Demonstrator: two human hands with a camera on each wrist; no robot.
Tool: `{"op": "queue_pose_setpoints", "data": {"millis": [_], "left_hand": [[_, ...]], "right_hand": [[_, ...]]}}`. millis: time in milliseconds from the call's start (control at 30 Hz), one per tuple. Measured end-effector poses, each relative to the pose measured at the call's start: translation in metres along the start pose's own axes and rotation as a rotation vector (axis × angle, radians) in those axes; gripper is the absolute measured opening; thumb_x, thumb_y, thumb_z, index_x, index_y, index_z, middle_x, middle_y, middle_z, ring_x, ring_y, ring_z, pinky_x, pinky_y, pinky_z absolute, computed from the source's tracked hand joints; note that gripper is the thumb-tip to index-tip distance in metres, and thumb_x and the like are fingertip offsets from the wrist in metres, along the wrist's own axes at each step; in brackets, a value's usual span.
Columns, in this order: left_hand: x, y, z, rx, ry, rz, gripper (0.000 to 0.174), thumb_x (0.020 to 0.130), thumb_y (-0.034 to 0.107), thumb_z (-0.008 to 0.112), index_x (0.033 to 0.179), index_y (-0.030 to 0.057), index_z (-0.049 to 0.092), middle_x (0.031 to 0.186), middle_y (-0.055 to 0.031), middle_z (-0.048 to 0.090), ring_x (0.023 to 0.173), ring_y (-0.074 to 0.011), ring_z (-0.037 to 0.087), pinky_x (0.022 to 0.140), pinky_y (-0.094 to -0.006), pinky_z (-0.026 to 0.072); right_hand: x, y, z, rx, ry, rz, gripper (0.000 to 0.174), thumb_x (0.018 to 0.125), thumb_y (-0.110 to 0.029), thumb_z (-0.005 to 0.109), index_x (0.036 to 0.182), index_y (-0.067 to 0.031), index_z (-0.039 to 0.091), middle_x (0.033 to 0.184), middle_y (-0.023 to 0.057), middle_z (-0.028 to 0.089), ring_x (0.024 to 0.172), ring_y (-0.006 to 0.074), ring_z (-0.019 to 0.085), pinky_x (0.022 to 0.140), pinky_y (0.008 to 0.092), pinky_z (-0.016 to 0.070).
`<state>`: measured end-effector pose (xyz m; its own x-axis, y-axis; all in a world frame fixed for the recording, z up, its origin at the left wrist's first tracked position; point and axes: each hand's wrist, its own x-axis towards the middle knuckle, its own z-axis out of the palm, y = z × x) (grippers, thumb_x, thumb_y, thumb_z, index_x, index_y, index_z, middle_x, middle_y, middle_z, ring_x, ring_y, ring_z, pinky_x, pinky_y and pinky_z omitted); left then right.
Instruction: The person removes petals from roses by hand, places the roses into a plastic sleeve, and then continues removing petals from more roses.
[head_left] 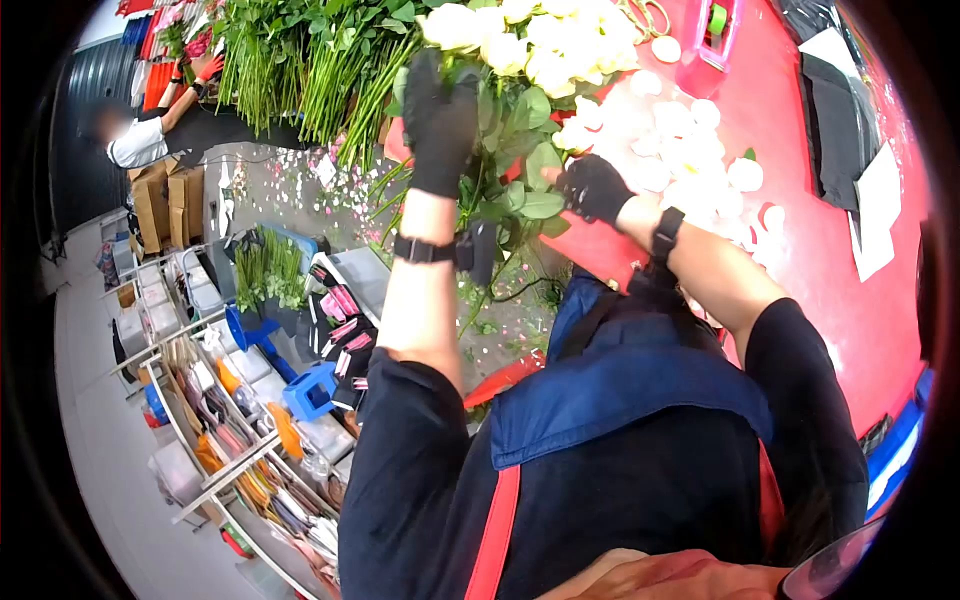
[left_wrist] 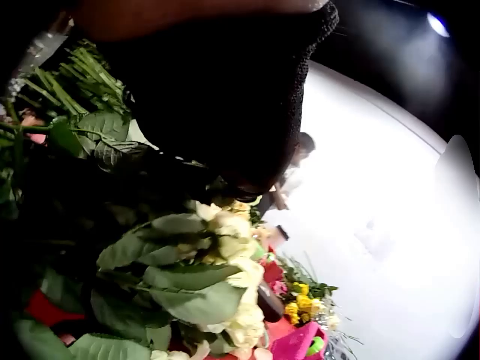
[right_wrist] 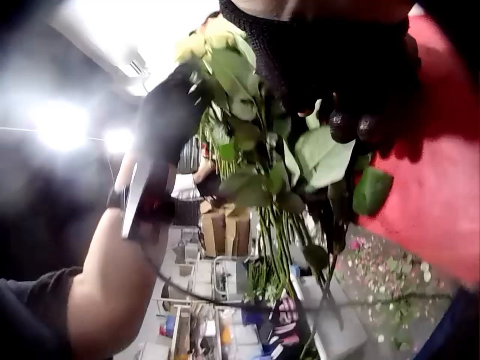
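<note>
My left hand [head_left: 440,125], in a black glove, grips a bunch of cream roses [head_left: 550,45] just below the blooms. In the right wrist view, its stems [right_wrist: 281,255] hang down past the table edge. Broad green leaves [head_left: 540,180] spread between my two hands. My right hand [head_left: 595,190], also in a black glove, is at the right side of the bunch with its fingers curled. In the right wrist view its fingertips are right at a large pale leaf [right_wrist: 322,154]; I cannot tell whether they pinch it.
Loose petals [head_left: 690,150] are scattered over the red table [head_left: 800,250], near a pink tape dispenser [head_left: 710,45] and scissors [head_left: 650,18]. A pile of green stems [head_left: 320,80] lies at the back left. Beyond are another person [head_left: 140,140], cardboard boxes [head_left: 165,205] and storage shelves [head_left: 230,450].
</note>
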<state>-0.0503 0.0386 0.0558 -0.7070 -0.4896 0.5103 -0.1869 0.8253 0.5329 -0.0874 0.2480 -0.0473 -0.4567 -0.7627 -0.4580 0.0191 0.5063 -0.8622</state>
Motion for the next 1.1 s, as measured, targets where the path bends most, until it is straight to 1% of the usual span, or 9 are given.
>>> {"op": "queue_pose_setpoints", "data": {"millis": [133, 200, 267, 400, 533, 633, 700, 833, 1100], "left_hand": [[-0.013, 0.007, 0.016, 0.134, 0.075, 0.192, 0.036, 0.084, 0.016, 0.075, 0.115, 0.0003, 0.064, 0.121, -0.02, 0.062, 0.11, -0.0354, 0.06, 0.094, -0.042, 0.0484], [-0.021, 0.054, -0.011, 0.198, 0.113, 0.224, 0.028, 0.084, 0.013, 0.074, 0.109, 0.0016, 0.066, 0.114, -0.0181, 0.065, 0.104, -0.034, 0.062, 0.09, -0.0422, 0.0494], [-0.051, 0.066, -0.019, -0.039, -0.05, 0.207, 0.012, 0.085, 0.007, 0.07, 0.096, 0.0038, 0.07, 0.085, -0.0103, 0.068, 0.077, -0.0288, 0.064, 0.077, -0.0398, 0.0507], [-0.103, 0.072, 0.007, -0.162, -0.471, -0.16, 0.028, 0.086, 0.027, 0.073, 0.096, 0.0018, 0.07, 0.087, -0.0149, 0.07, 0.081, -0.0299, 0.067, 0.075, -0.0414, 0.0509], [-0.101, 0.071, 0.021, -0.141, -0.745, -0.408, 0.036, 0.082, 0.036, 0.073, 0.095, 0.0032, 0.07, 0.085, -0.0159, 0.068, 0.081, -0.033, 0.066, 0.075, -0.0432, 0.0508], [-0.111, 0.055, 0.049, 0.185, -0.724, -0.106, 0.034, 0.077, 0.033, 0.075, 0.094, 0.0038, 0.07, 0.083, -0.0163, 0.067, 0.082, -0.034, 0.066, 0.075, -0.0446, 0.051], [-0.116, 0.059, 0.049, 0.141, -0.641, -0.011, 0.029, 0.075, 0.03, 0.075, 0.089, 0.0058, 0.07, 0.084, -0.0143, 0.067, 0.081, -0.0334, 0.066, 0.074, -0.0451, 0.0512], [-0.129, 0.092, 0.021, -0.219, -0.521, -0.065, 0.027, 0.077, 0.02, 0.079, 0.095, 0.004, 0.068, 0.09, -0.0119, 0.067, 0.08, -0.0296, 0.067, 0.072, -0.0398, 0.0521], [-0.143, 0.152, -0.042, -0.663, -0.622, -0.086, 0.034, 0.082, 0.004, 0.069, 0.115, 0.0021, 0.065, 0.107, -0.0115, 0.069, 0.1, -0.0248, 0.065, 0.089, -0.0372, 0.0499]], "right_hand": [[0.039, 0.081, 0.052, -0.32, 0.12, -0.452, 0.031, 0.085, -0.028, 0.068, 0.067, -0.0024, 0.067, 0.058, 0.0115, 0.063, 0.048, 0.0242, 0.062, 0.057, 0.0387, 0.0516], [0.03, 0.088, 0.043, 0.133, 0.099, -0.426, 0.018, 0.083, -0.018, 0.069, 0.072, -0.0031, 0.067, 0.06, 0.0105, 0.064, 0.048, 0.0215, 0.062, 0.049, 0.0348, 0.0486], [-0.016, 0.027, 0.015, 0.808, 0.1, 0.098, 0.011, 0.083, -0.007, 0.069, 0.074, -0.0023, 0.066, 0.06, 0.0086, 0.062, 0.047, 0.0155, 0.059, 0.039, 0.028, 0.0422], [-0.038, 0.035, -0.001, 0.94, -0.142, 0.03, 0.009, 0.089, -0.008, 0.066, 0.086, 0.0003, 0.066, 0.077, 0.0091, 0.067, 0.061, 0.0177, 0.065, 0.054, 0.0306, 0.0527], [-0.067, 0.025, -0.011, 0.448, -0.221, -0.265, 0.007, 0.086, -0.01, 0.067, 0.083, -0.0039, 0.068, 0.083, 0.0051, 0.067, 0.071, 0.0129, 0.065, 0.06, 0.0269, 0.051], [-0.078, 0.043, -0.033, -0.243, -0.03, -0.914, 0.006, 0.08, -0.008, 0.068, 0.086, -0.0081, 0.068, 0.1, 0.006, 0.068, 0.082, 0.0201, 0.067, 0.066, 0.032, 0.0539], [-0.096, 0.046, -0.052, -0.482, 0.013, -0.891, 0.011, 0.076, -0.009, 0.068, 0.087, -0.0104, 0.068, 0.104, 0.0069, 0.068, 0.083, 0.0241, 0.068, 0.068, 0.0331, 0.0548], [-0.143, 0.01, -0.071, 0.474, 0.106, 0.121, 0.027, 0.09, -0.017, 0.066, 0.113, -0.001, 0.068, 0.088, 0.0034, 0.067, 0.075, 0.0092, 0.063, 0.063, 0.025, 0.0495], [-0.194, -0.045, -0.071, -0.005, 0.213, -0.567, 0.026, 0.085, -0.009, 0.072, 0.11, -0.0018, 0.07, 0.097, 0.0087, 0.067, 0.089, 0.0205, 0.063, 0.08, 0.0328, 0.0499]]}}
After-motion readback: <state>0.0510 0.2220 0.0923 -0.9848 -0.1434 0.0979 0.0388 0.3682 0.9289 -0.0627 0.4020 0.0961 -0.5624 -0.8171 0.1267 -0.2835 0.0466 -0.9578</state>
